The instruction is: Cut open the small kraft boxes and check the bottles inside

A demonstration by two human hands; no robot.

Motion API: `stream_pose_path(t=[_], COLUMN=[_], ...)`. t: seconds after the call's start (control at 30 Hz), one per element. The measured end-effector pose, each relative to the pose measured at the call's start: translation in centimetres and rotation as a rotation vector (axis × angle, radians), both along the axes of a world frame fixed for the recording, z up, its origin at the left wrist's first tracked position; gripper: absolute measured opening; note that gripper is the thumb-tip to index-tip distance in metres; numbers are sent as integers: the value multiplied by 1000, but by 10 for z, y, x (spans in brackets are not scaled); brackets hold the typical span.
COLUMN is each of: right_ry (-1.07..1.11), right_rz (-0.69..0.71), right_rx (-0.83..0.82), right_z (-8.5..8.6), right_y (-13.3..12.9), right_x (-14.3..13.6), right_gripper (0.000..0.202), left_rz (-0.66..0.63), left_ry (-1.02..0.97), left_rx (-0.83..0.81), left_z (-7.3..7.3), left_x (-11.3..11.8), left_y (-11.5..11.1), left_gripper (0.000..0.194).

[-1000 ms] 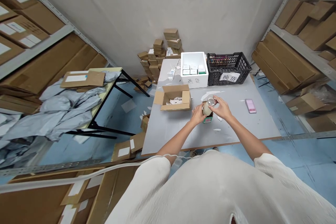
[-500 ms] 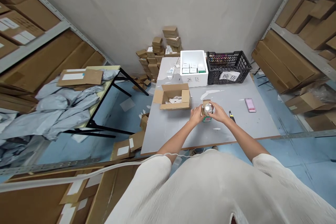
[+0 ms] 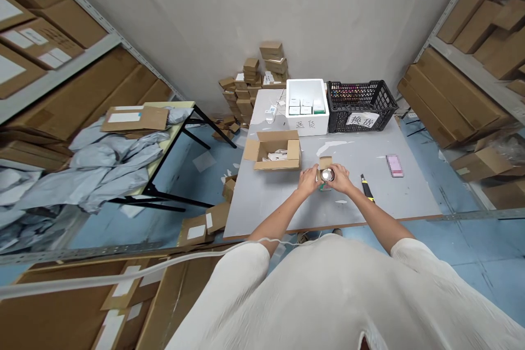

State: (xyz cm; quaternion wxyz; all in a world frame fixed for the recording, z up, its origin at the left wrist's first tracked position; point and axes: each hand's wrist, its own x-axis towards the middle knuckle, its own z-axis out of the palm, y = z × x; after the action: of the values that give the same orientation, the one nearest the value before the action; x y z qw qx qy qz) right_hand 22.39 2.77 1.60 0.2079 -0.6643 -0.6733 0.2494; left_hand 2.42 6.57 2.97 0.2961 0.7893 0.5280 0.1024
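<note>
A small brown box [image 3: 325, 162] with a raised flap stands between my hands near the middle of the grey table [image 3: 262, 205]. In its opening sits a shiny silver round object [image 3: 327, 175]. My left hand [image 3: 308, 179] grips the box's left side. The fingers of my right hand [image 3: 340, 178] are closed round the round object from the right. A bit of green shows below it. Left of my hands is an open carton [image 3: 276, 165] with white items inside. A black and yellow cutter [image 3: 367, 188] lies right of my right hand.
A white foam box [image 3: 307, 124] with small boxes and a black crate [image 3: 363, 120] stand at the table's back. A pink phone-like item [image 3: 395, 165] lies at right. Grey bags [image 3: 98, 161] cover a side table at left.
The silver round object sits lower in the small box, and my right hand has moved down with it. The whole view has shifted slightly. More of the cutter shows.
</note>
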Motion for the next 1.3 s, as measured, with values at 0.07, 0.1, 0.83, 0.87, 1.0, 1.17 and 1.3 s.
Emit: stream_pose_path(t=[0.07, 0.1, 0.83, 0.87, 1.0, 1.17, 1.3], right_ry=[-27, -39, 625, 620, 599, 647, 678], right_rz=[-17, -28, -337, -337, -350, -287, -221], right_rx=[1, -7, -116, -108, -107, -144, -139], right_z=[-4, -6, -49, -51, -57, -53, -42], right_y=[0, 0, 11, 12, 15, 16, 14], right_x=[1, 2, 29, 28, 26, 30, 30], right_gripper=[68, 69, 47, 48, 53, 58, 61], left_rz=[-2, -5, 162, 187, 333, 374, 326], left_ry=[9, 14, -469, -489, -474, -370, -408], left_rx=[-2, -2, -241, -243, -218, -206, -200], left_z=[1, 1, -14, -16, -29, -48, -59], left_x=[0, 0, 5, 7, 15, 21, 21], left_y=[0, 0, 2, 4, 9, 14, 16], left_gripper=[82, 81, 87, 82, 64, 61, 53])
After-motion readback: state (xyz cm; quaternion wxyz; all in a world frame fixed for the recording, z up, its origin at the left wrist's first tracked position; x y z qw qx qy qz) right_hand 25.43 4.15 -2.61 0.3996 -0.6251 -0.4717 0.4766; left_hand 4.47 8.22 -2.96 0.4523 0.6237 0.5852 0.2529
